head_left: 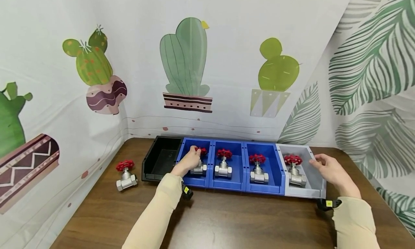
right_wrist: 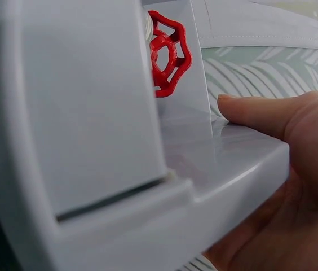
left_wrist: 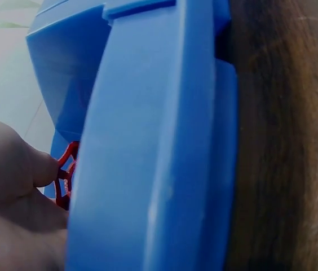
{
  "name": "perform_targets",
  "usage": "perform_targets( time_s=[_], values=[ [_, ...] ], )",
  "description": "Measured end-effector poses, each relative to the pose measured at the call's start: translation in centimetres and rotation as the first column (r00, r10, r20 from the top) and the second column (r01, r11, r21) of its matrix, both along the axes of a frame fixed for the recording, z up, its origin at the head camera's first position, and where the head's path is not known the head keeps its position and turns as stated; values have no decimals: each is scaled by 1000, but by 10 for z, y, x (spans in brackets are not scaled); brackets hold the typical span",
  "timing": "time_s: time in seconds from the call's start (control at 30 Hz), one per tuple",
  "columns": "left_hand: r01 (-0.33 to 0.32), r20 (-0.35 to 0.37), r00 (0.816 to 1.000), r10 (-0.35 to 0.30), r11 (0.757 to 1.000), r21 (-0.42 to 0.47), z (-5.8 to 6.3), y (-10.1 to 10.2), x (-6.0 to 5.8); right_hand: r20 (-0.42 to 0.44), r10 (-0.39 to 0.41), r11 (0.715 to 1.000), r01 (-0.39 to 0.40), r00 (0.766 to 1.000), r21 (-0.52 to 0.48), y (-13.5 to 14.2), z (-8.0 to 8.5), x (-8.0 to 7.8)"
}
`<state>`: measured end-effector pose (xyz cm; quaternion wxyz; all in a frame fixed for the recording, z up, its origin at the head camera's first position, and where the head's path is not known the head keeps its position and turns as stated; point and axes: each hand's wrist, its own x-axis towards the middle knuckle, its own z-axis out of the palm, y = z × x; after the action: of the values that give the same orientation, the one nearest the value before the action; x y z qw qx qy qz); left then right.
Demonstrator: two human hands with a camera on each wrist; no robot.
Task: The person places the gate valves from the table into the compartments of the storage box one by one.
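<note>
In the head view my left hand (head_left: 188,161) reaches into the leftmost blue bin (head_left: 192,182) and pinches the red handwheel of a metal gate valve (head_left: 199,168). The left wrist view shows the thumb against that red handwheel (left_wrist: 64,175), while the blue bin wall hides the valve's body. At the far right of the row, my right hand (head_left: 334,171) is by the right wall of the grey bin (head_left: 304,192), its thumb extended near the rim. Another red-wheeled gate valve (head_left: 295,171) stands inside this grey bin. Most right fingers are hidden behind the bin in the right wrist view.
The middle blue bin (head_left: 227,184) and right blue bin (head_left: 264,189) each hold a similar valve. A black bin (head_left: 162,162) ends the row at the left. One loose valve (head_left: 126,179) stands on the wooden table (head_left: 243,220), left of the bins. A printed curtain (head_left: 227,62) hangs behind.
</note>
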<state>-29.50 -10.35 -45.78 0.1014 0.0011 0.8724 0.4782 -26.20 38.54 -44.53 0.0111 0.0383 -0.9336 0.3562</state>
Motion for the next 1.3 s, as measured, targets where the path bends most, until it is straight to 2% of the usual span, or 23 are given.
perform_targets(
  time_s=[0.13, 0.43, 0.6, 0.77, 1.1, 1.3],
  values=[
    [-3, 12, 1000, 3, 1000, 10, -1, 0, 1, 2, 1, 1000, -1, 1000, -1, -1, 0, 1],
    [-22, 21, 1000, 23, 999, -35, 4, 0, 4, 9, 5, 1000, -5, 1000, -5, -1, 0, 2],
    [-26, 23, 999, 28, 997, -75, 12, 4, 9, 20, -2, 1000, 2, 1000, 0, 2, -1, 1],
    [6, -3, 1000, -6, 989, -148, 21, 5, 16, 20, -8, 1000, 8, 1000, 10, 3, -1, 1],
    [44, -136, 987, -82, 965, -260, 44, -1, 31, 10, 0, 1000, -1, 1000, 16, 2, 0, 0],
    [84, -245, 954, -174, 937, -340, 54, -7, 42, 4, 4, 1000, -4, 1000, 15, 1, -1, -3]
  ],
)
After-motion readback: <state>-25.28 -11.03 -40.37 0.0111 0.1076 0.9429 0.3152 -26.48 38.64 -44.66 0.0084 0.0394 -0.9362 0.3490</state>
